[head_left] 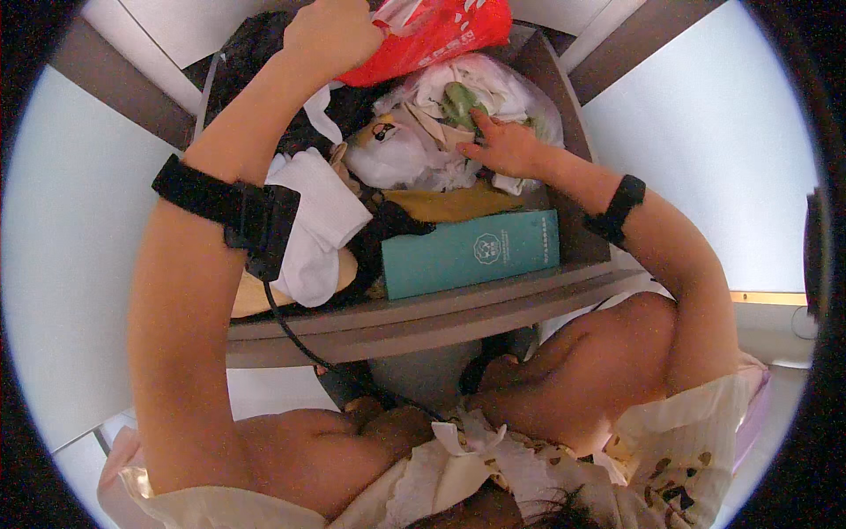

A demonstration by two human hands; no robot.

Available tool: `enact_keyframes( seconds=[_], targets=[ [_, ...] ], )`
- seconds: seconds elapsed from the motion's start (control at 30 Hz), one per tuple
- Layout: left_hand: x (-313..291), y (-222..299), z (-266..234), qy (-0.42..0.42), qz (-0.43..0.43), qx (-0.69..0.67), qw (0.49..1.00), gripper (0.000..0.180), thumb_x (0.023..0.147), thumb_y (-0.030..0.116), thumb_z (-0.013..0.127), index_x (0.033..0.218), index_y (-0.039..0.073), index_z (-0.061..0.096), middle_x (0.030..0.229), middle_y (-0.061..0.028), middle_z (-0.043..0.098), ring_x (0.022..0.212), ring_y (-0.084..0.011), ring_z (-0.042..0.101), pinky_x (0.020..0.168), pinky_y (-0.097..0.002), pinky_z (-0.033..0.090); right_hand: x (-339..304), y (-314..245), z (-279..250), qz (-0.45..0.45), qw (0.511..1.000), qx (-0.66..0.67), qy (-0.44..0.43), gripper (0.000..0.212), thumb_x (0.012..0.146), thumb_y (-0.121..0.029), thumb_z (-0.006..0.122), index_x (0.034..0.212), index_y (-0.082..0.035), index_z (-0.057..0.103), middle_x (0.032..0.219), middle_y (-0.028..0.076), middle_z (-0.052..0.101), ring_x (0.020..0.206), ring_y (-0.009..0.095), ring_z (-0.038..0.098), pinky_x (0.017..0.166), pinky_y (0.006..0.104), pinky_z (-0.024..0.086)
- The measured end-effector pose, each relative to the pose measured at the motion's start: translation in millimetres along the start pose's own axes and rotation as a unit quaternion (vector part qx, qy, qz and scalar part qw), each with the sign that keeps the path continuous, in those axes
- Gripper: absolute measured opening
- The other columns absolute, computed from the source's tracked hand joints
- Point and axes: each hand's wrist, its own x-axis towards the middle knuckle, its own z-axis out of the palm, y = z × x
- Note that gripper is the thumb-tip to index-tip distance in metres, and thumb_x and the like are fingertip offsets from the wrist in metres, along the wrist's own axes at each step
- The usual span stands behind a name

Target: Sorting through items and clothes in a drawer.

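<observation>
At the far end of the drawer [582, 150], my left hand [330, 40] is closed on the edge of a red plastic bag [441, 44]; its fingertips are partly out of sight. My right hand [511, 145] rests with fingers apart on a clear plastic bag [542, 106] of folded white and green cloth items. A bunched clear bag [388, 154] with white contents lies just left of it. White socks [322, 207] are heaped under my left forearm. A teal box [471, 251] lies along the drawer's front.
Black cloth [251, 53] fills the drawer's far left corner, and a mustard-coloured piece [449, 203] lies behind the teal box. Pale panels [705, 150] stand on both sides. My bent knees are close to the drawer front [423, 322]. A black cable [291, 331] hangs from my left wrist strap.
</observation>
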Motion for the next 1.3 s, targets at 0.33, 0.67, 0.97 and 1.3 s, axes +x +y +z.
enact_keyframes(
  seconds=[0.33,0.67,0.97,1.3],
  targets=[
    [-5,4,-5,-0.016,-0.009,-0.004,1.0,0.039,0.072,0.039,0.053,0.081,0.002,0.06,0.082,-0.022,0.058,0.08,-0.0377,0.057,0.071,-0.0447,0.046,28,64,1,0.017,0.937,0.095,0.336,0.055,0.064,-0.006,0.058,0.115,-0.001,0.039,0.111,0.023,0.047,0.105,0.037,0.044,0.088,0.039,0.037],
    [-6,8,4,-0.015,0.013,0.006,1.0,0.042,0.071,0.041,0.053,0.082,0.002,0.06,0.082,-0.0219,0.058,0.079,-0.0375,0.057,0.071,-0.0443,0.046,54,97,5,-0.033,0.987,0.042,0.149,0.055,0.066,-0.021,0.062,0.115,-0.005,0.042,0.107,0.021,0.052,0.099,0.036,0.05,0.085,0.0413,0.041],
    [-14,16,-10,-0.03,-0.006,-0.019,0.999,0.037,0.071,0.033,0.053,0.082,-0.001,0.06,0.079,-0.0218,0.058,0.077,-0.0357,0.058,0.069,-0.0424,0.047,12,77,-31,-0.102,0.935,0.069,0.332,0.03,0.064,-0.011,0.057,0.092,-0.005,0.049,0.085,0.014,0.057,0.081,0.033,0.055,0.07,0.0404,0.045],
    [-18,15,-11,-0.027,-0.027,-0.04,0.999,0.027,0.07,0.025,0.052,0.067,-0.001,0.061,0.07,-0.0207,0.059,0.07,-0.0351,0.059,0.065,-0.0419,0.048,-4,80,-37,-0.022,0.806,0.52,0.283,0.005,0.075,-0.008,0.05,0.073,-0.007,0.046,0.07,-0.005,0.042,0.066,0.005,0.04,0.06,0.0185,0.032]
  ],
)
